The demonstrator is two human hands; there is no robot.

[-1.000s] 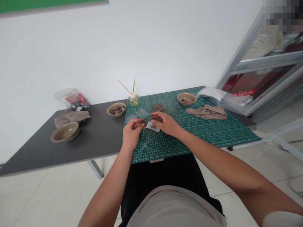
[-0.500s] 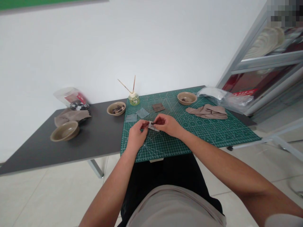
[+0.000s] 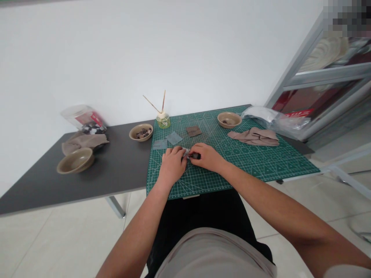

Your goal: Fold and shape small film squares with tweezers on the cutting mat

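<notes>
Over the green cutting mat (image 3: 246, 162), my left hand (image 3: 173, 164) is closed, its fingertips on a small pale grey piece (image 3: 186, 152). My right hand (image 3: 208, 157) meets it from the other side, fingers pinched on a small dark piece (image 3: 196, 156) that touches the pale one. Both are too small to name, and fingers hide parts of them. Just beyond the hands lie two thin grey-blue squares (image 3: 174, 138) and a brown square (image 3: 193, 131), flat on the mat.
A bowl of dark and tan bits (image 3: 141, 133) stands left of the mat, near a glass diffuser with sticks (image 3: 164, 120). Another bowl (image 3: 229, 120) and a brown cloth (image 3: 255, 137) are right. Far left are a bowl (image 3: 75, 161), a cloth (image 3: 85, 143) and a plastic bag (image 3: 84, 117).
My left hand has turned over, its back now facing up and covering more of the pale piece. The dark piece now shows between my right fingers.
</notes>
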